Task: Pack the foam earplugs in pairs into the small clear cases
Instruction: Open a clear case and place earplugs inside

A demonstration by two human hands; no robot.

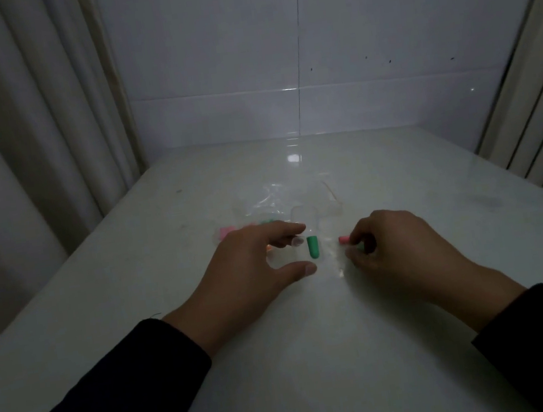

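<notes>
Fig.: my two hands low over the counter (395, 161), dim light. Left hand (237, 272): thumb and index spread wide in a C around a small clear case (288, 248) lying on the counter; fingers touch or nearly touch it, no firm pinch that I can see. Green plug (313, 247) lies just right of the case mouth, between my hands, on the counter, apparently free of both. Right hand (397, 251): fingers curled narrow, pinching a pink plug (343, 239); a speck of green shows under them, poss. a second plug, can't tell. Risks, as I judge: (1) pairing error, pink in hand vs. green at the mouth, so a mixed pair could go in if I don't check colour; (2) case is light and clear, hard to see in this light, so a nudge from my left thumb could slide or roll it off line; (3) foam springs back, so a plug pushed in half-way may pop out. Containers: case under left hand, contents unclear, maybe sth. orange/pink at its far end; a second clear case (303, 217) behind, looks empty; crumpled clear bag (269, 199) further back; pink (227, 231) and green (267, 222) plugs loose beside it, left.
</notes>
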